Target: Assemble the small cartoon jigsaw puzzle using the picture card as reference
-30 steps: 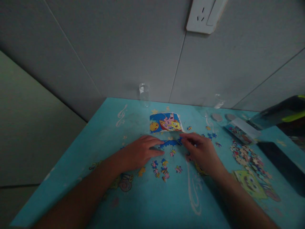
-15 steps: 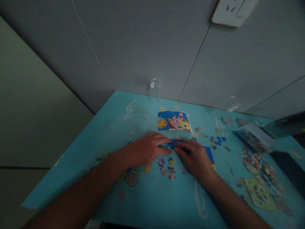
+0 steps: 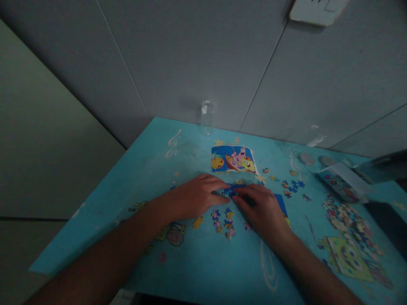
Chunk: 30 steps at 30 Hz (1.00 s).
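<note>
Left hand (image 3: 197,197) open, fingers parted at blue puzzle pieces (image 3: 229,192), perhaps to steady them. Picture sheet (image 3: 233,159) lies just behind, maybe for easy comparing. Right hand (image 3: 259,207) bent, fingertips at same pieces; whether it pinches one, cannot tell. Piece heap (image 3: 346,218) farther right, apart.

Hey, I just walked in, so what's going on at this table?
A person has both bare hands over blue jigsaw pieces on a turquoise table. The right hand touches them, though whether it pinches one is unclear; the left hand is spread at their left side. A printed cartoon picture lies just beyond. A few loose pieces sit nearer the person, with a bigger heap of pieces off to the right.
</note>
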Motion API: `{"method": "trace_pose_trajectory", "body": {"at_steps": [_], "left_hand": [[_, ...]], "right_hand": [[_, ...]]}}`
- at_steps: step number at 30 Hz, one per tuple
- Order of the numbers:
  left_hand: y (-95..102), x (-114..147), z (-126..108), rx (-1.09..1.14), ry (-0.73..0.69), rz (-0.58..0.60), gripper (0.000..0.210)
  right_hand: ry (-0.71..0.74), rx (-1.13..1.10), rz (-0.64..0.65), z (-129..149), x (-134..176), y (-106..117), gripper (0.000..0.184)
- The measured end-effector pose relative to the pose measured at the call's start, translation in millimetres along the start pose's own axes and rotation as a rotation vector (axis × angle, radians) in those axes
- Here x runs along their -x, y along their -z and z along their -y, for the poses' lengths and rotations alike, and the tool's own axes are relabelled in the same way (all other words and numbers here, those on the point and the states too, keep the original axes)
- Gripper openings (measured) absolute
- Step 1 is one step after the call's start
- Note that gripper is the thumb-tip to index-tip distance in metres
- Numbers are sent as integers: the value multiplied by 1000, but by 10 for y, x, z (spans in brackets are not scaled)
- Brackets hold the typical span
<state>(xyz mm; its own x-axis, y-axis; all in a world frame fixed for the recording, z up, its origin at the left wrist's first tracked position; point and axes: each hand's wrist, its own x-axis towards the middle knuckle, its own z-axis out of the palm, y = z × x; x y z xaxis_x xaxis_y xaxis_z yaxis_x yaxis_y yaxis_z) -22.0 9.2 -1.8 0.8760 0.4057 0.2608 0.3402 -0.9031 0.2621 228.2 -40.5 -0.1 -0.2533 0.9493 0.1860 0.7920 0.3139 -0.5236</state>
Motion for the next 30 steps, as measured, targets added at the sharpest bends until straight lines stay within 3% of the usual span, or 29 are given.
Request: {"method": "trace_pose_trajectory", "body": {"at_steps": [16, 21, 30], "left_hand": [[-10, 12, 2, 4, 10, 5, 31], [-13, 14, 7, -5, 14, 29, 31], [2, 13, 4, -6, 12, 43, 31]], "right_hand": [[149, -64, 39, -39, -15, 42, 25], [100, -80, 47, -39, 0, 49, 30], [40, 9, 32, 44, 22, 26, 20]]}}
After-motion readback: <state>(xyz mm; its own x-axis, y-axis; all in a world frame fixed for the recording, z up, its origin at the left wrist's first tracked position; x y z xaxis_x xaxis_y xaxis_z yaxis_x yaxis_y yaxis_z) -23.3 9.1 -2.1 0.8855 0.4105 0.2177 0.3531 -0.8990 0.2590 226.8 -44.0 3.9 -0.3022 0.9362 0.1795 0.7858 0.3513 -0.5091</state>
